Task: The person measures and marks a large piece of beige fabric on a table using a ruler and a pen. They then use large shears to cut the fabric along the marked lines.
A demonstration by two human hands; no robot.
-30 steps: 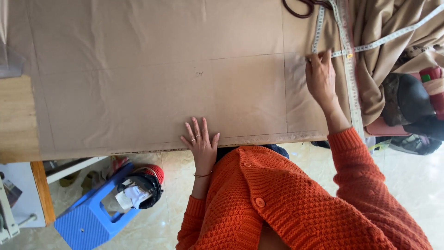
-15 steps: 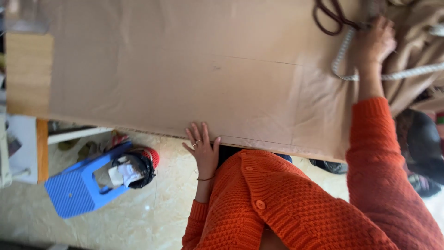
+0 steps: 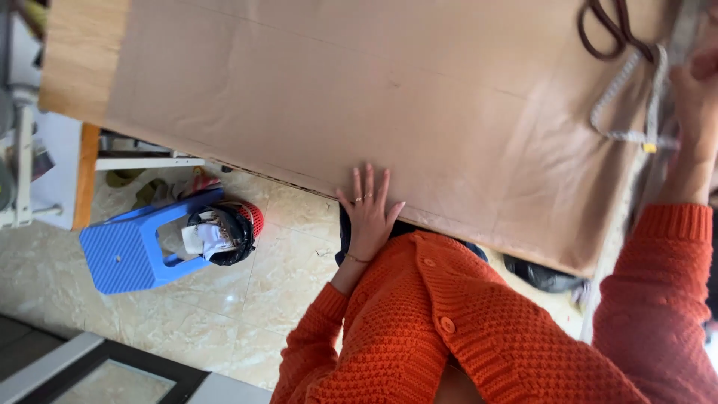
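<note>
Tan fabric (image 3: 359,97) lies spread flat over most of the counter (image 3: 75,60), reaching the near edge and leaving only a strip of bare wood at the left end. Left hand (image 3: 369,209) rests open, fingers splayed, palm down on the cloth right at the near edge, seemingly pinning the sheet so it does not slide or ripple. Right hand (image 3: 695,97) is up at the far right corner, blurred and partly cut off by the frame; it touches the measuring tape (image 3: 624,97) that loops across the cloth there, but whether it grips the tape or merely presses on it I cannot tell. Dark-handled scissors (image 3: 609,30) lie on the fabric just beyond the tape, close to that hand and within easy reach. Orange knitted sleeves cover both arms. Below the counter's near edge, on the tiled floor, stand a blue plastic stool (image 3: 127,254) and a small red bin (image 3: 228,232) lined with a black bag, well apart from the hands
</note>
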